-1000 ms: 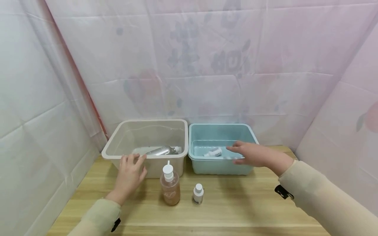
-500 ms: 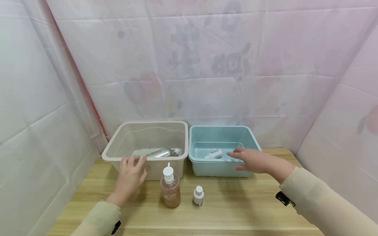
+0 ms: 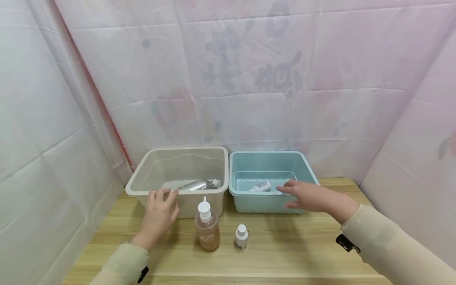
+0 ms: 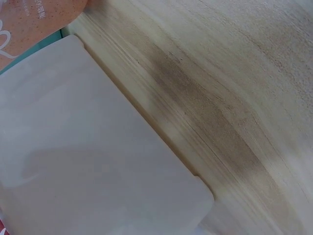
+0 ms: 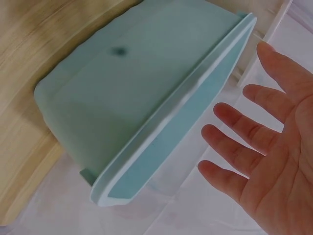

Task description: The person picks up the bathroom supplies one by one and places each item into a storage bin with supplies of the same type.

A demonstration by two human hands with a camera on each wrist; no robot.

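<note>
In the head view my left hand (image 3: 159,215) is at the front rim of the beige bin (image 3: 185,149), fingers relaxed and gripping nothing; whether they touch the rim, I cannot tell. That hand is out of the left wrist view, where the bin's outer wall (image 4: 98,147) fills the left. Inside the bin lies a silvery clear bottle (image 3: 196,185). Over the front right of the light blue bin (image 3: 265,153) my right hand (image 3: 310,196) hovers, fingers spread, holding nothing. A small white bottle (image 3: 262,186) lies on its side in the blue bin. Its right wrist view shows the spread fingers (image 5: 244,127) apart from the rim.
A pump bottle (image 3: 208,233) with amber liquid and a white pump stands on the wooden table (image 3: 278,261) before the beige bin. To its right is a small upright white bottle (image 3: 241,237). Behind the bins hangs a pale printed cloth (image 3: 246,114).
The whole head view has shifted slightly, with things appearing a little lower and farther right. Both hands keep nearly the same pose and place by the bins; the bottles stay put.
</note>
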